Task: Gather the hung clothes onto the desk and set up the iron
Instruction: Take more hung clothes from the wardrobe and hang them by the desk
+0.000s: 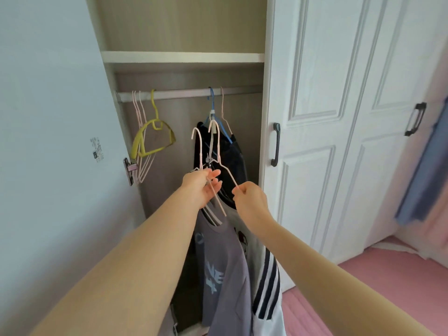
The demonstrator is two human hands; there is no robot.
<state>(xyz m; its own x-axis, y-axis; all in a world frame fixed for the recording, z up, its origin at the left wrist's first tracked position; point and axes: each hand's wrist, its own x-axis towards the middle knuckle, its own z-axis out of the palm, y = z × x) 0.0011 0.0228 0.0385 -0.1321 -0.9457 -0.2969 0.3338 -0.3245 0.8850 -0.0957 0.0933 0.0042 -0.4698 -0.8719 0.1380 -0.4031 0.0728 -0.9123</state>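
Observation:
In front of the open wardrobe, my left hand point(201, 187) grips several pink wire hangers point(202, 151) lifted off the rail point(184, 94). A grey printed T-shirt point(224, 270) and a white garment with dark stripes point(268, 294) hang down from them. To the right, my right hand point(249, 200) pinches the arm of one pink hanger. Behind the hangers, dark clothes point(230, 158) stay on a blue hanger point(213, 112) hooked on the rail. Neither the desk nor the iron is in view.
Empty yellow point(155, 137) and pink hangers point(139, 132) hang at the rail's left end. A shelf point(181, 57) runs above the rail. White wardrobe doors with dark handles point(276, 144) stand on the right. Pink flooring point(388, 287) lies at lower right and a blue wall point(48, 117) on the left.

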